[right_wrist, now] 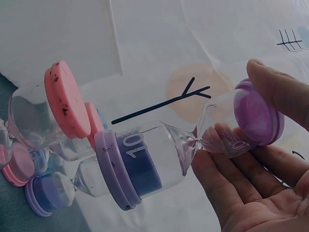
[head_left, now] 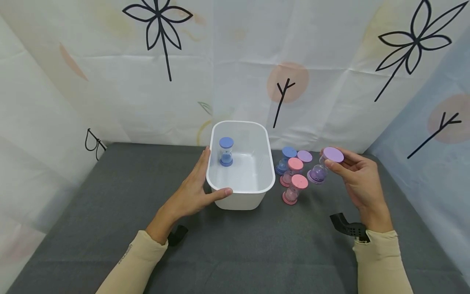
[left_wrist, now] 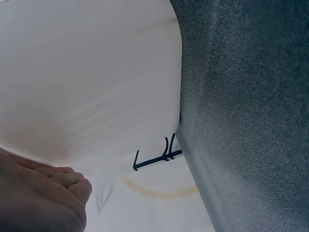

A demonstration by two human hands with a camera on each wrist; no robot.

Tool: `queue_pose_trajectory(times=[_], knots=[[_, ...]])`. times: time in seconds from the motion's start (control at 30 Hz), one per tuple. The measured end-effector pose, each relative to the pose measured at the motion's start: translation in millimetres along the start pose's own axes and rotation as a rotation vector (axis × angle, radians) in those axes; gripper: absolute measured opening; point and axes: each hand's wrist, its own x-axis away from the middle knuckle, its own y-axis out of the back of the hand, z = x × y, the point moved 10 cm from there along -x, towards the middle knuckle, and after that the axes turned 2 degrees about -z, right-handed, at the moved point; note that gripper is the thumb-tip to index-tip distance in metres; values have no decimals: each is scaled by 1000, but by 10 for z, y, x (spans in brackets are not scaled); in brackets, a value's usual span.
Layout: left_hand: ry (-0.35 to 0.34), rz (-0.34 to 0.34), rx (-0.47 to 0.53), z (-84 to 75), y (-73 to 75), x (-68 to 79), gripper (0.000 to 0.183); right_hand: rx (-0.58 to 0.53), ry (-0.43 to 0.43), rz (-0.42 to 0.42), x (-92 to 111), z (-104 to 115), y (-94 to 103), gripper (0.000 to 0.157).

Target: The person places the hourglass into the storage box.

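Observation:
My right hand [head_left: 358,179] holds a purple sand timer [head_left: 318,174] by its upper end, thumb on the cap and fingers behind the glass. In the right wrist view a "10" shows on that timer's glass [right_wrist: 164,166]. My left hand [head_left: 192,192] rests against the white plastic bin [head_left: 240,201], straight fingers along its left side and thumb across the front corner at the rim. Inside the bin, toward the left wall, stands a blue sand timer [head_left: 226,152].
Right of the bin stand two pink sand timers [head_left: 295,164], a blue one [head_left: 289,152] and another purple one [head_left: 304,156], partly hidden. They sit close together on the dark grey tabletop [head_left: 257,249]. A patterned white cloth [head_left: 238,81] hangs behind the table.

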Motion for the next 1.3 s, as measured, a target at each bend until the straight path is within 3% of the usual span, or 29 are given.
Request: queue_pose_trajectory(times=[0.53, 0.7, 1.03, 1.3], knots=[[3, -3, -4, 10, 1, -5, 119, 40, 10, -16, -4, 37, -37, 45], [2, -2, -7, 7, 8, -11, 119, 41, 25, 20, -18, 118, -138, 44], [1, -3, -3, -14, 5, -12, 118, -13, 27, 205, -183, 405, -606, 39], [-1, -5, -6, 0, -11, -12, 117, 83, -36, 343, -385, 457, -1146, 36]])
